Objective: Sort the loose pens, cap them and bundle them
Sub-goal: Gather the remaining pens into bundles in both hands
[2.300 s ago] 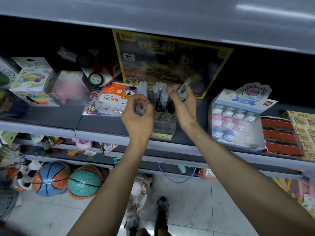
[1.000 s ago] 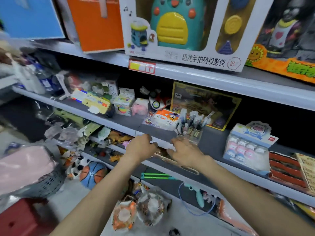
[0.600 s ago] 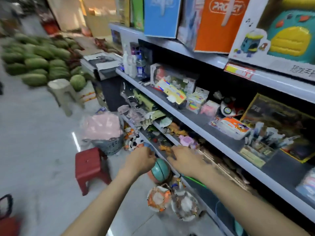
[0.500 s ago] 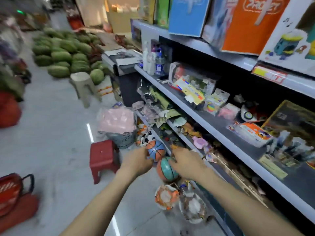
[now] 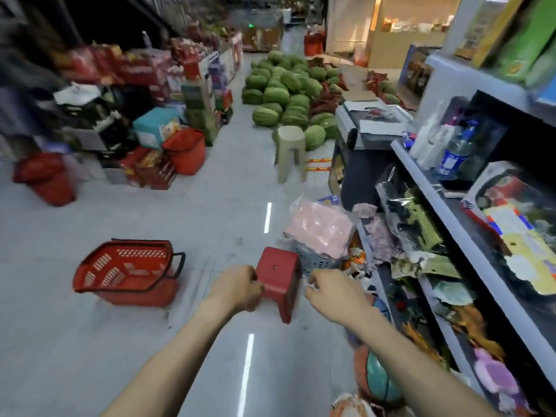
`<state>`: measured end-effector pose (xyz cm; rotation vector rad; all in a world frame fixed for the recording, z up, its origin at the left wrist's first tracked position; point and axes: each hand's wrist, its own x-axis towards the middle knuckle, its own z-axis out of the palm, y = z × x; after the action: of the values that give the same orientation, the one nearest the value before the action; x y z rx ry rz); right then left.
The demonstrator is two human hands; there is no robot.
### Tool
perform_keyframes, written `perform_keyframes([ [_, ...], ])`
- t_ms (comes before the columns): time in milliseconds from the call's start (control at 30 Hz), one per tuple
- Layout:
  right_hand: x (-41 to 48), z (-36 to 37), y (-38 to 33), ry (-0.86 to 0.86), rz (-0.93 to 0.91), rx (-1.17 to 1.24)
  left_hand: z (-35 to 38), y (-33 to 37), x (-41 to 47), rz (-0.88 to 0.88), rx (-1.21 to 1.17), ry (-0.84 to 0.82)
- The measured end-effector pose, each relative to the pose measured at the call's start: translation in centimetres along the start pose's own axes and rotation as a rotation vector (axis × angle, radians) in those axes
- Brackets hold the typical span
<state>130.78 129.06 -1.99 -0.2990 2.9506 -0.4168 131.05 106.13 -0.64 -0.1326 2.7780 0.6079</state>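
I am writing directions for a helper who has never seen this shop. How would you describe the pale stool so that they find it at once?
Find the big pile of watermelons far down the aisle. The pale stool stands upright at that pile's near edge. It is beige, while the red stool, the only other one, is much closer to the viewer.

You're looking down a shop aisle with a glossy pale grey floor (image 5: 180,224) that catches thin streaks of light. A red stool (image 5: 278,275) stands ahead and a red shopping basket (image 5: 126,272) sits to its left. Farther on, a beige stool (image 5: 290,152) stands before a heap of watermelons (image 5: 285,88). Grey shelving (image 5: 469,236) runs along your right, and stacked cartons (image 5: 192,94) line the left.
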Motion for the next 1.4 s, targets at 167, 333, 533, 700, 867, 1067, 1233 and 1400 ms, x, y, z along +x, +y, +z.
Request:
perform_keyframes([
  [167, 7.6, -0.2, -3.4, -0.019, -0.105, 0.017, -3.6, -3.5, 3.1, -0.134, 0.000, 0.098],
  [333, 15.9, 1.1, -8.3, -0.064, -0.185, -0.031, -6.9, -8.5, 8.2, -0.237, -0.031, 0.143],
  [533, 28.5, 2.0, -15.9, -0.122, -0.219, -0.048, -12.4, -15.9, 17.8, -0.260, -0.013, 0.109],
  [700, 38.7, 1.6, -21.5, -0.129, -0.134, -0.043, -17.7, -21.4, 26.2, -0.229, -0.015, 0.018],
  [867, 47.6, 1.1, -23.4, -0.105, -0.044, -0.016, -21.8, -24.9, 37.3, -0.178, 0.040, -0.065],
  [1067, 59.8, 1.4, -21.3, -0.077, 0.061, -0.012, -25.0, -24.1, 53.2, -0.083, 0.068, -0.092],
  [1233, 71.9, 0.6, -19.2, -0.108, 0.098, 0.012, -28.7, -21.8, 65.7, -0.049, 0.126, -0.114],
  [1400, 84.2, -1.8, -17.3, -0.109, 0.148, 0.024, -33.4, -18.2, 78.4, 0.018, 0.191, -0.101],
])
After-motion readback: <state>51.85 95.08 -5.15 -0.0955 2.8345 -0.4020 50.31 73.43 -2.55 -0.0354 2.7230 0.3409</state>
